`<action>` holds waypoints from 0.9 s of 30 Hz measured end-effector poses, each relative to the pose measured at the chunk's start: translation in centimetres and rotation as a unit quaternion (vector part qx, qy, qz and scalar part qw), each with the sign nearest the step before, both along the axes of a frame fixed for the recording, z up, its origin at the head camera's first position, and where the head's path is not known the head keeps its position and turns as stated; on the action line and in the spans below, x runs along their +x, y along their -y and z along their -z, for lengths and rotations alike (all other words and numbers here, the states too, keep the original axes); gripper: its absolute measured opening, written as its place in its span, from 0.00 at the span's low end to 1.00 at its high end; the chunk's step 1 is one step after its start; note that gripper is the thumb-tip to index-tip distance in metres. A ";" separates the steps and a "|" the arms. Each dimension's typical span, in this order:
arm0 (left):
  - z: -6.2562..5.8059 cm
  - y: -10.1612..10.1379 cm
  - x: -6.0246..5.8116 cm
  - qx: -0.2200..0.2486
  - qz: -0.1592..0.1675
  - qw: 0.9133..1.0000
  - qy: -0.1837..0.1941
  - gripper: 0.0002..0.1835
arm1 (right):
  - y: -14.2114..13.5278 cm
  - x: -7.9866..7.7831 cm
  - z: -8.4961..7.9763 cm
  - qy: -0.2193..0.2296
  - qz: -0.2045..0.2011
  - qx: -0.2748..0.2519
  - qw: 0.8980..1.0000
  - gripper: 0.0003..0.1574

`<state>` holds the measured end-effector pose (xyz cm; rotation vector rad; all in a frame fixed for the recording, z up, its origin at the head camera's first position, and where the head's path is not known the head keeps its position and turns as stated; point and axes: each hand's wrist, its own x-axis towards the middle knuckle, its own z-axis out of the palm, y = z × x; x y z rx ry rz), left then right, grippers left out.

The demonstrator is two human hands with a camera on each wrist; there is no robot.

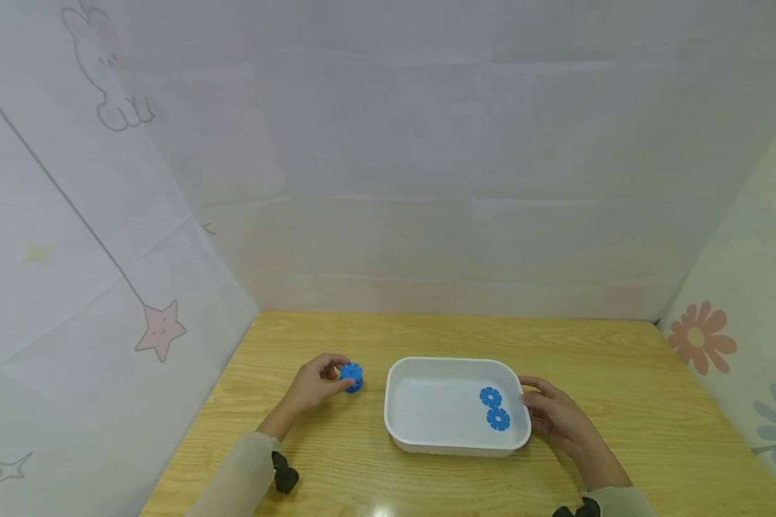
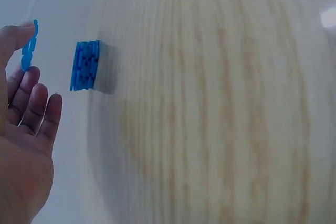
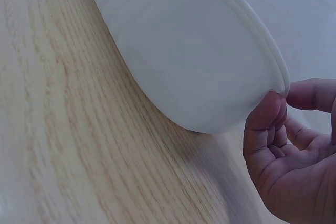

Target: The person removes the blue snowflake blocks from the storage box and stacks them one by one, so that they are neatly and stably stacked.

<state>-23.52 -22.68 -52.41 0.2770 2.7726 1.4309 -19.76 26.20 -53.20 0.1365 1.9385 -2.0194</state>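
Note:
My left hand (image 1: 317,380) pinches a blue notched flower-shaped disc (image 2: 30,45) between thumb and index finger, the other fingers loosely bent. Beside it on the table stands a short stack of the same blue discs (image 2: 85,65), apart from the held one in the left wrist view. To the right is a shallow white plastic tray (image 1: 427,444) with rounded corners. Two blue discs (image 1: 499,418) lie flat inside it, towards its right end. My right hand (image 1: 559,420) pinches the tray's rim (image 3: 278,69) at the right side, thumb and fingers on either side of the edge.
Everything stands on a wood-grain table (image 1: 336,474). A pale cloth backdrop (image 1: 388,179) with printed drawings rises behind the table and along both sides. Dark wrist devices (image 1: 285,474) sit at both sleeves.

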 end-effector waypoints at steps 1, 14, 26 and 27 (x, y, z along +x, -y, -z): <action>0.1 0.1 0.0 -0.002 0.001 1.000 0.001 0.22 | 0.0 0.0 0.1 -0.001 0.000 0.002 1.000 0.36; 1.9 1.0 -0.2 -0.022 0.000 1.000 0.013 0.22 | 0.0 -0.1 0.1 0.001 -0.001 -0.004 1.000 0.36; 2.3 0.6 -0.8 -0.055 -0.003 0.998 -0.007 0.20 | -0.1 -0.1 0.0 0.003 -0.002 -0.015 1.000 0.37; 2.3 0.5 -0.8 -0.055 -0.005 0.998 -0.007 0.20 | -0.1 -0.1 0.0 0.004 -0.003 -0.016 1.000 0.37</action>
